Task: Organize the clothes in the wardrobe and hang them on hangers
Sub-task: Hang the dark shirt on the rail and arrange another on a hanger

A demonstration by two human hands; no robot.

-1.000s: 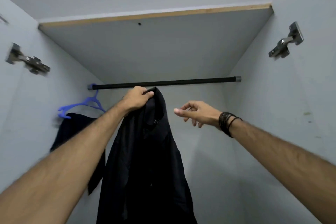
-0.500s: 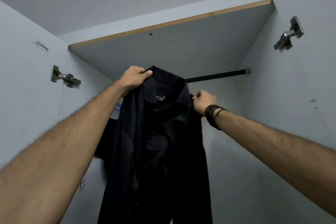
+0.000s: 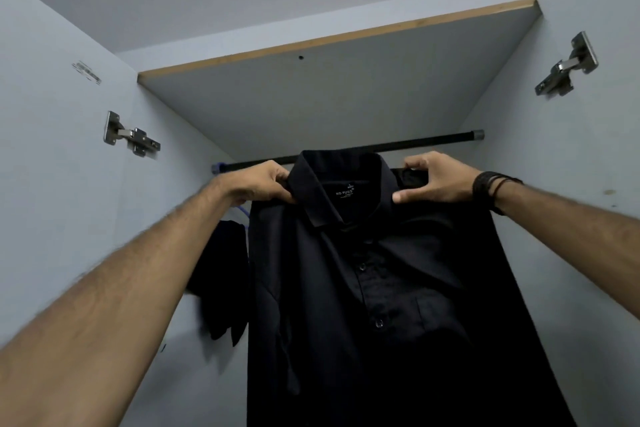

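Left hand [image 3: 265, 184] pinching the black shirt [image 3: 381, 288] at the shoulder just beside the collar, right hand [image 3: 434, 180] doing the same on the other side, thumb under and fingers curled over the cloth. And that is the change: a second ago only the left hand had it, bunched at the neck with the right reaching in empty, and now the right has taken hold and the shirt is spread square between both, collar up, label showing, buttons facing us. It hangs just in front of the black rail [image 3: 426, 142], its top about level with the bar; whether a hanger sits inside the shoulders I cannot tell. Off to the left a blue hanger [image 3: 242, 211] peeks out on the rail with another dark garment [image 3: 223, 281] drooping from it. My read: the shirt is now straightened and ready to be hung, so this piece is close to done.
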